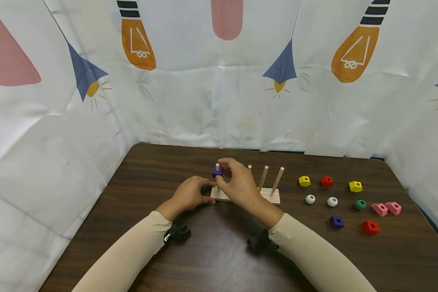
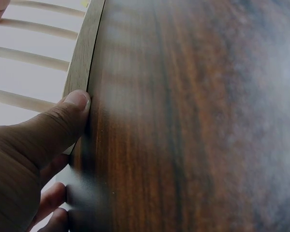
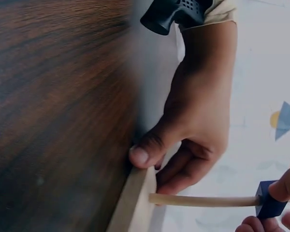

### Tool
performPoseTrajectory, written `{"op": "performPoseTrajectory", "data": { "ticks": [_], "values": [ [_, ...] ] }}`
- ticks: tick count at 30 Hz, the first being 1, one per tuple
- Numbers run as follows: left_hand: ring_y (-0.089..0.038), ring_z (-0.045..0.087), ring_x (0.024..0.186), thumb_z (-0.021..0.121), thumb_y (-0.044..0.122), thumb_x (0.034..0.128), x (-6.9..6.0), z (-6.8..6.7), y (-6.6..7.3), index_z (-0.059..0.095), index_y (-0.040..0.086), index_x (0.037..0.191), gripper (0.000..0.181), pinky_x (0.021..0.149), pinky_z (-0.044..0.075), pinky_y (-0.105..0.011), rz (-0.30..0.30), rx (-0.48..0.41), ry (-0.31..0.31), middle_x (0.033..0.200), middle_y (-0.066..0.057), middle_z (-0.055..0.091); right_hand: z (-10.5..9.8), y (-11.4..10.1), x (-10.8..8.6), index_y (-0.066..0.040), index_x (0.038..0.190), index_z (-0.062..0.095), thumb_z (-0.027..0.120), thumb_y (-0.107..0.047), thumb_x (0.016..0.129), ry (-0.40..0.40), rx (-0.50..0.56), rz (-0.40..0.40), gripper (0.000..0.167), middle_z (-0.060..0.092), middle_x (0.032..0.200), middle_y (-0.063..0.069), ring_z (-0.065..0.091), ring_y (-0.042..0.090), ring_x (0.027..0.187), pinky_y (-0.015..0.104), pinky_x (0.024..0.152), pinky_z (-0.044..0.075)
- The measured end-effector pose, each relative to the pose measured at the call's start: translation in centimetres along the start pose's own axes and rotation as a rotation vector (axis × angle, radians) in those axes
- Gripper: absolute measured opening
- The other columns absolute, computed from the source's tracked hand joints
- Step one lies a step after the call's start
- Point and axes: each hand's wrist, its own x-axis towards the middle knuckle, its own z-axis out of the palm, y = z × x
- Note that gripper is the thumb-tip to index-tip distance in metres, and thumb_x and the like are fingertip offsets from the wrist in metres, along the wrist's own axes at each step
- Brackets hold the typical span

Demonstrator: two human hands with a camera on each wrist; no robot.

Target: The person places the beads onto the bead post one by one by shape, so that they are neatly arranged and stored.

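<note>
In the head view, a wooden peg stand [image 1: 271, 196] lies on the table with several upright pegs. My left hand [image 1: 191, 193] grips the left end of its base, and the left wrist view shows the thumb [image 2: 63, 118] against the base's near side [image 2: 82, 58]. With my right hand [image 1: 241, 182], I pinch a purple block [image 1: 217, 173] near the top of the leftmost peg. That peg's tip pokes out above the block. In the right wrist view, the peg [image 3: 203, 200] runs from the base into the block [image 3: 268, 199]. My right hand partly hides the stand's middle.
Loose on the right of the brown table [image 1: 219, 251] are yellow blocks [image 1: 304, 181], red blocks [image 1: 370, 228], white beads [image 1: 310, 199], a green bead [image 1: 359, 204], pink blocks [image 1: 379, 209] and another purple block [image 1: 336, 222]. A printed curtain [image 1: 219, 105] hangs behind the table.
</note>
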Motion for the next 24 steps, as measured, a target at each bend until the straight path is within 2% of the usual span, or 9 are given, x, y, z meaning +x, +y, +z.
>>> {"op": "performPoseTrajectory", "data": {
  "ticks": [3, 5, 11, 15, 19, 24],
  "values": [
    [-0.027, 0.058, 0.126, 0.091, 0.042, 0.0771, 0.1, 0.0, -0.1, 0.074, 0.023, 0.128, 0.057, 0.104, 0.046, -0.048, 0.002, -0.001, -0.002, 0.129, 0.001, 0.068, 0.2, 0.4, -0.1, -0.002, 0.147, 0.042, 0.074, -0.006, 0.093, -0.002, 0.049, 0.024, 0.063, 0.067, 0.109, 0.008, 0.068, 0.025, 0.097, 0.038, 0.086, 0.056],
    [-0.027, 0.058, 0.126, 0.091, 0.042, 0.0772, 0.1, 0.1, -0.1, 0.074, 0.023, 0.129, 0.058, 0.104, 0.046, -0.048, 0.009, -0.001, -0.001, 0.129, 0.001, 0.068, 0.4, 0.5, -0.3, -0.003, 0.147, 0.038, 0.074, -0.006, 0.093, 0.002, 0.067, 0.053, 0.066, 0.067, 0.109, 0.006, 0.067, 0.022, 0.096, 0.036, 0.086, 0.056],
    [-0.028, 0.058, 0.125, 0.090, 0.042, 0.0776, 0.0, 0.1, -0.1, 0.073, 0.023, 0.129, 0.058, 0.104, 0.046, -0.049, 0.023, -0.002, 0.009, 0.129, 0.000, 0.068, 0.9, 0.7, -0.4, -0.003, 0.135, 0.048, 0.076, -0.010, 0.093, 0.033, 0.118, 0.141, 0.051, 0.068, 0.107, 0.005, 0.067, 0.019, 0.096, 0.035, 0.086, 0.055],
    [-0.028, 0.059, 0.124, 0.091, 0.041, 0.0776, 0.0, 0.0, 0.0, 0.074, 0.022, 0.128, 0.056, 0.103, 0.047, -0.048, 0.017, -0.006, 0.008, 0.129, 0.000, 0.069, 1.2, 1.0, -0.6, -0.003, 0.128, 0.053, 0.077, -0.010, 0.092, 0.014, 0.139, 0.181, 0.044, 0.067, 0.106, 0.005, 0.067, 0.019, 0.096, 0.033, 0.086, 0.055],
    [-0.028, 0.060, 0.123, 0.091, 0.040, 0.0775, 0.0, 0.0, 0.1, 0.075, 0.021, 0.125, 0.054, 0.102, 0.047, -0.048, 0.019, -0.005, 0.015, 0.126, -0.001, 0.070, 1.4, 1.2, -0.7, -0.003, 0.123, 0.056, 0.077, -0.009, 0.092, -0.005, 0.148, 0.199, 0.039, 0.066, 0.104, 0.004, 0.067, 0.018, 0.095, 0.032, 0.085, 0.056],
    [-0.027, 0.060, 0.122, 0.091, 0.040, 0.0772, 0.0, 0.0, 0.1, 0.075, 0.018, 0.123, 0.054, 0.102, 0.048, -0.048, 0.011, 0.003, 0.016, 0.125, -0.001, 0.070, 1.7, 1.4, -0.9, -0.006, 0.120, 0.058, 0.079, -0.011, 0.091, 0.008, 0.125, 0.211, 0.036, 0.068, 0.102, 0.002, 0.067, 0.018, 0.095, 0.036, 0.085, 0.055]
  ]
}}
